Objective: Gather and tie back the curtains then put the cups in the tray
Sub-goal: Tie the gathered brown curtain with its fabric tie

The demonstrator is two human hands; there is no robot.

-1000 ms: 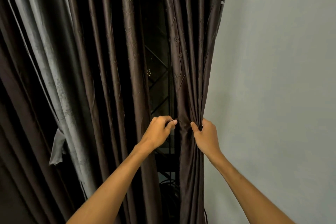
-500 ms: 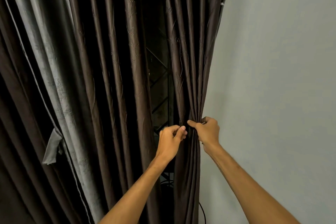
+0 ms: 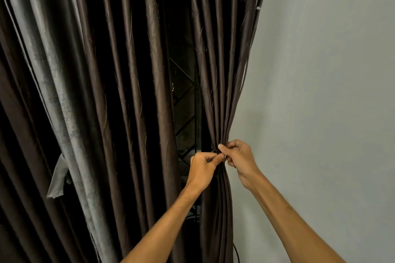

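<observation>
The dark brown curtain [image 3: 222, 96] is pulled over to the right and bunched into a narrow waist just beside the pale wall [image 3: 320, 92]. Its right edge runs down along that wall, and below the waist the cloth falls straight. Both hands meet at the waist. The left hand [image 3: 203, 168] comes in from the left with thumb and forefinger pinched together and the other fingers curled under. The right hand [image 3: 241, 158] is on the wall side, its thumb and forefinger nipped tight against the bunch, fingertips nearly touching the left's. Whether they hold cloth alone or a thin dark tie I cannot tell, it is too small. Right of the hands the wall is bare, with open room for the right arm. Left of the bunch a dark gap shows a window grille [image 3: 183, 117], and beyond it more brown folds hang loose. Further left hangs a grey curtain [image 3: 64, 113] with a grey strip [image 3: 56, 179] dangling from it. A dark cable [image 3: 236, 254] curls at the foot of the bunch.
</observation>
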